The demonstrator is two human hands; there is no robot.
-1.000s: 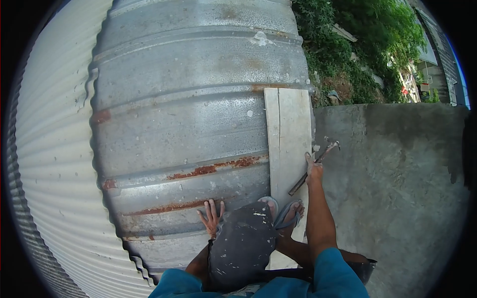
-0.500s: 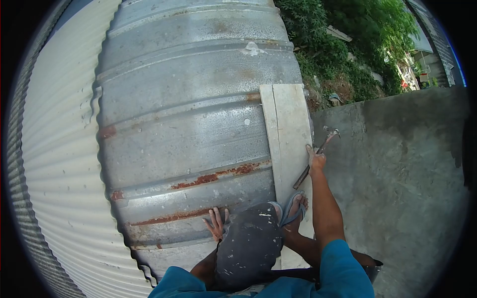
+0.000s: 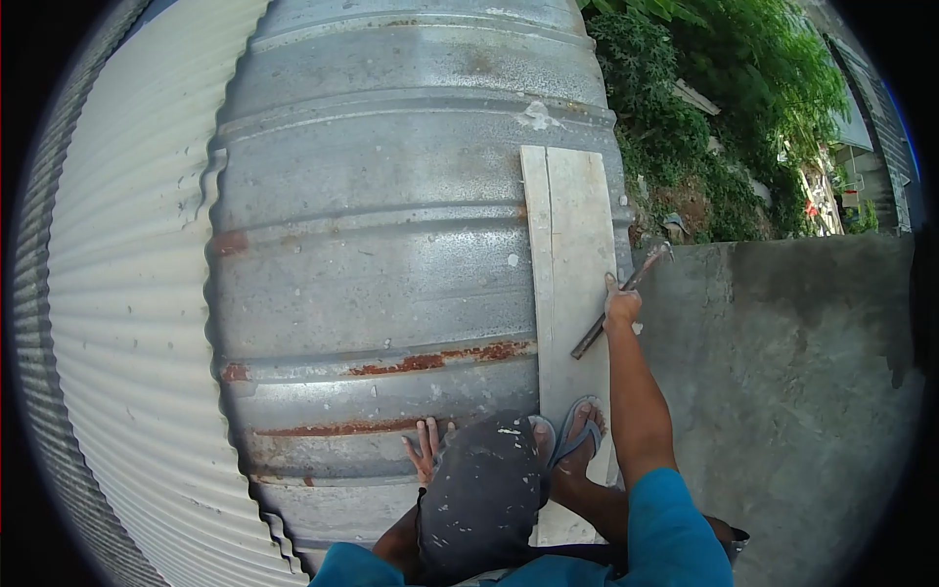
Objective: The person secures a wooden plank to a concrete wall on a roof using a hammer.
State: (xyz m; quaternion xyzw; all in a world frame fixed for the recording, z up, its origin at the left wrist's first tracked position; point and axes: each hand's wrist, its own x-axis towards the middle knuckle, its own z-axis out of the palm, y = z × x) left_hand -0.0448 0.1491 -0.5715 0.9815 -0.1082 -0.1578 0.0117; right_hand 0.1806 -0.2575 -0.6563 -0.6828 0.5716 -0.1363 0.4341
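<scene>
My right hand [image 3: 622, 306] is closed round the handle of a hammer [image 3: 611, 318], whose head points up and to the right, over the edge of a pale wooden board [image 3: 577, 225]. The board lies lengthwise on the grey metal roof [image 3: 372, 293]. My left hand [image 3: 424, 450] rests with spread fingers on the lower part of the roof, beside my left knee, and holds nothing. My sandalled feet [image 3: 581, 435] are on the board.
Corrugated light roofing [image 3: 127, 293] runs down the left side with a wavy edge. A grey concrete wall [image 3: 773, 391] stands at the right. Green plants [image 3: 724, 78] grow beyond the roof at the upper right. Rusty ridges cross the metal sheet.
The view has shifted, so the roof and the board's far end sit slightly further right. My right hand still holds the hammer. My left hand remains on the roof.
</scene>
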